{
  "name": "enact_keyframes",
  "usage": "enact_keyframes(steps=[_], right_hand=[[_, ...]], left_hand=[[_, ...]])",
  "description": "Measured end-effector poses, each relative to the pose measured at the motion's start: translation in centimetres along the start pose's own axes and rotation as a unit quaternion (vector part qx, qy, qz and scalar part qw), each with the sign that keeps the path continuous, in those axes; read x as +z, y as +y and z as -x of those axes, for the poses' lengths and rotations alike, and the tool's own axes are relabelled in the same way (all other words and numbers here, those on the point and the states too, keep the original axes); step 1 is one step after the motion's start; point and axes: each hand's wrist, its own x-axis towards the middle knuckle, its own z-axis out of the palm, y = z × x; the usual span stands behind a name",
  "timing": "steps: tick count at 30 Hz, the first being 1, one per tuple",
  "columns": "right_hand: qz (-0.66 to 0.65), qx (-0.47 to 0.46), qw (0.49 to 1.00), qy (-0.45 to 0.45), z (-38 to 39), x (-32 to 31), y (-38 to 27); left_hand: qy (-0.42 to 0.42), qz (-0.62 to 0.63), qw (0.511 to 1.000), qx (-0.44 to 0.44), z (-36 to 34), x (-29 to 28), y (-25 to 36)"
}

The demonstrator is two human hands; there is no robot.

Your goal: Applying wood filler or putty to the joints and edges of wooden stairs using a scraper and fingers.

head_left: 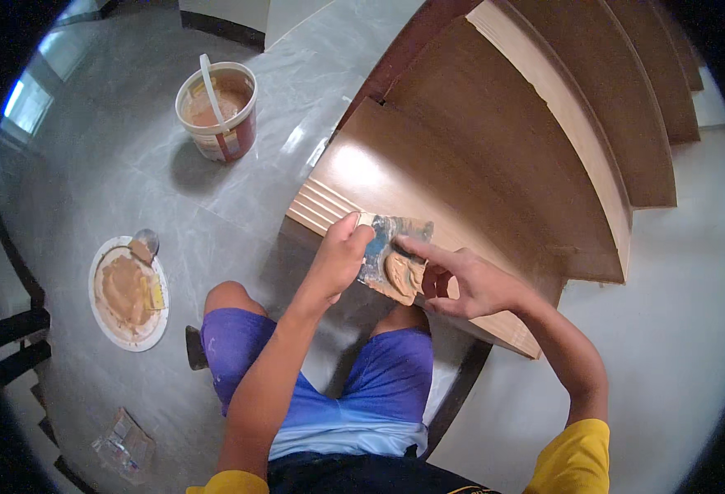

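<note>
My left hand (342, 256) is closed on the edge of a flat, stained plate (372, 262), thumb on top. It is smeared blue-grey and tan. A thick lump of tan putty (398, 275) lies on its right part. My right hand (476, 284) comes in from the right. Its index finger is stretched out onto the plate's face beside the putty, while the thumb stands apart and the other fingers are bent. I see nothing held in it. The plate is above my knees, in front of the lowest wooden step (428, 210).
Curved wooden stairs (535, 132) rise toward the upper right beside a white wall (675, 247). On the grey floor stand an open bucket (235, 142) with a raised handle and a white round lid (101, 317) bearing tan putty. A crumpled plastic packet (125, 445) lies at lower left.
</note>
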Motion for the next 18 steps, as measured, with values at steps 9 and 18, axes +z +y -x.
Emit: enact_keyframes(steps=[9, 18], right_hand=[[-0.237, -0.069, 0.968, -0.053, 0.4, 0.3, 1.6], [0.299, -0.131, 0.935, 0.136, 0.7, 0.0, 0.9]], left_hand=[[0.023, 0.121, 0.991, -0.052, -0.3, -0.5, -0.8], [0.041, 0.179, 0.981, -0.061, -0.1, -0.8, 0.6]])
